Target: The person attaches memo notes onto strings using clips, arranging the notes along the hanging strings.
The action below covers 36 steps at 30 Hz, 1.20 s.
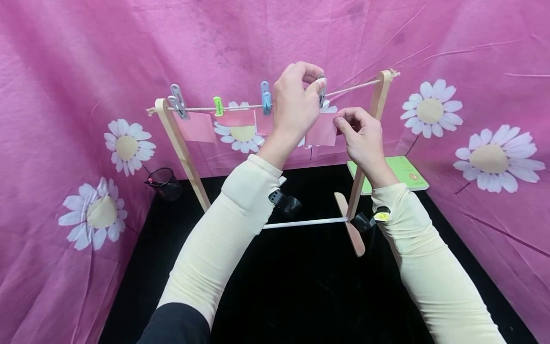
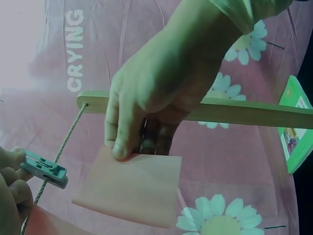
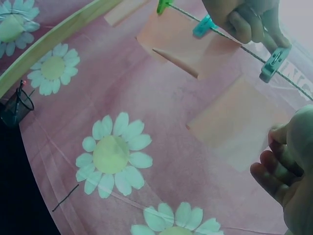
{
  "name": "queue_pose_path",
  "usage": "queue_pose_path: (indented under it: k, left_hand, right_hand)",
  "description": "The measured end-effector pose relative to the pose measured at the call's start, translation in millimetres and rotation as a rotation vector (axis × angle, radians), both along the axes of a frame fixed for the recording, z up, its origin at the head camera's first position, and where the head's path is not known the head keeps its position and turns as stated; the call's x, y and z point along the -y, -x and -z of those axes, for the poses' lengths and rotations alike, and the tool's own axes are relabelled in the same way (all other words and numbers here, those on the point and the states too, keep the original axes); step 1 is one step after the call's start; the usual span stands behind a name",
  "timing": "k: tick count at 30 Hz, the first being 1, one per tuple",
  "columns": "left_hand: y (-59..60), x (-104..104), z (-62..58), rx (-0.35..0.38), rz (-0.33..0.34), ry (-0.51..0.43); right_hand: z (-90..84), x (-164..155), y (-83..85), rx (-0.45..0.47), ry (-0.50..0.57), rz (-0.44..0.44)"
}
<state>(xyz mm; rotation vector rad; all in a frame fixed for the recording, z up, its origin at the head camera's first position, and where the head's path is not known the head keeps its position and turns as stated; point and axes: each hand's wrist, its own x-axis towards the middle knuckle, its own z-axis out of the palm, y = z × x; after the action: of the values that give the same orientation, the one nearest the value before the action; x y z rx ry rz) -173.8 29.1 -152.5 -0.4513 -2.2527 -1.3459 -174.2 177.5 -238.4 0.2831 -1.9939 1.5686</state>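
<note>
My left hand (image 1: 296, 102) pinches a grey clothespin (image 1: 322, 95) by its upper end, up at the rope line (image 1: 354, 88). In the left wrist view the lower end of this clothespin (image 2: 46, 169) meets the rope. A square pink paper (image 1: 321, 130) is pinched at its edge between thumb and fingers of my right hand (image 1: 365, 141). Both wrist views show that paper (image 3: 237, 122) below the rope, apart from the clothespin. Left of my hands, other pink papers (image 1: 195, 128) hang under a grey clothespin (image 1: 178, 102), a green one (image 1: 218, 106) and a blue one (image 1: 266, 98).
Wooden posts (image 1: 182, 153) hold the rope at both ends, with a white crossbar (image 1: 307, 223) low between them. A black mesh pen holder (image 1: 164, 185) stands at the left. At the right lies a green book (image 1: 401, 172). Pink cloth with daisies surrounds the black table (image 1: 292, 286).
</note>
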Motion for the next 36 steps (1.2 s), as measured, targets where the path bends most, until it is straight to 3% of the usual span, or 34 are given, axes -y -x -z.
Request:
queue_pose_path:
  k: [11, 27, 36]
  left_hand:
    - [1.1, 2.8, 3.3, 0.035, 0.013, 0.015]
    - [0.1, 3.5, 4.8, 0.061, -0.020, 0.018]
    - [-1.5, 3.6, 4.4, 0.104, 0.000, 0.003]
  right_hand:
    - [-3.2, -1.4, 12.6, -0.033, -0.027, -0.020]
    - [-7.8, -3.1, 10.3, -0.075, -0.013, -0.056]
    - [-19.9, 9.1, -7.5, -0.094, -0.008, -0.004]
